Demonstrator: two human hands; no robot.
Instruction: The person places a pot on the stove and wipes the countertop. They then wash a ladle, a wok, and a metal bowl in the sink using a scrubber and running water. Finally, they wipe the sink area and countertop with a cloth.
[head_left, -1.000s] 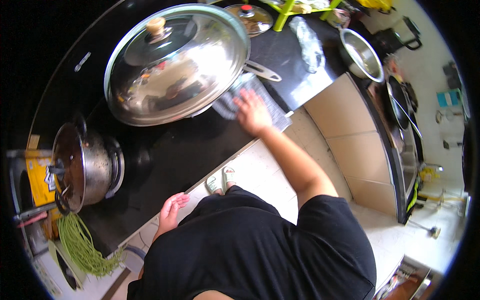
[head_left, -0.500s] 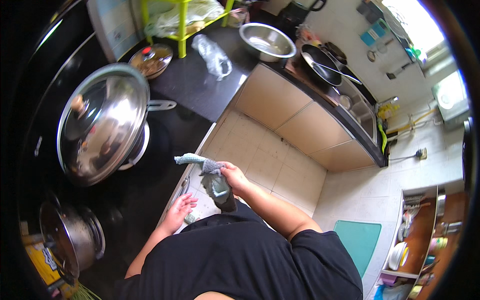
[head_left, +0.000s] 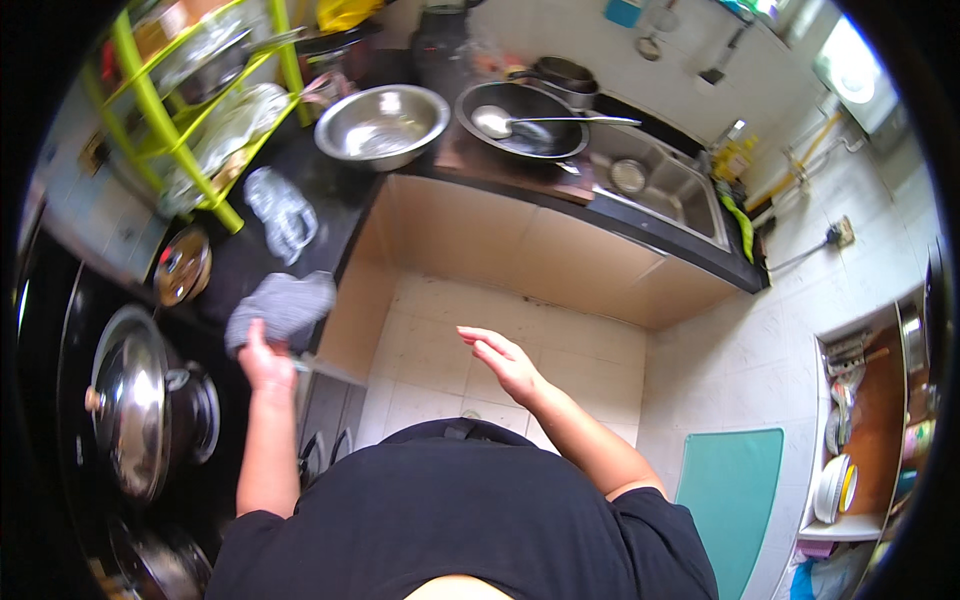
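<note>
A grey cloth [head_left: 288, 303] is in the grip of my left hand [head_left: 266, 366], over the black counter near its front corner. The cloth is spread out and hides part of the hand's fingers. My right hand [head_left: 506, 368] hangs free over the floor in front of me, its fingers stretched out and holding nothing. Just beyond the cloth lies a crumpled clear plastic bag [head_left: 282, 213]. To its left is a small pot with a glass lid [head_left: 183, 266], and nearer me a large pan with a shiny domed lid [head_left: 140, 400] stands on the stove.
A steel basin [head_left: 383, 125] stands on the far counter. Beside it a black wok [head_left: 522, 122] holds a ladle [head_left: 495, 122], next to the sink [head_left: 665, 190]. A green shelf rack [head_left: 170, 135] rises at the back left. Another pot [head_left: 165, 560] is at lower left.
The cloth has passed from my right hand to my left, which has reached forward and left over the counter. My right hand is now free. The view has turned toward the right.
</note>
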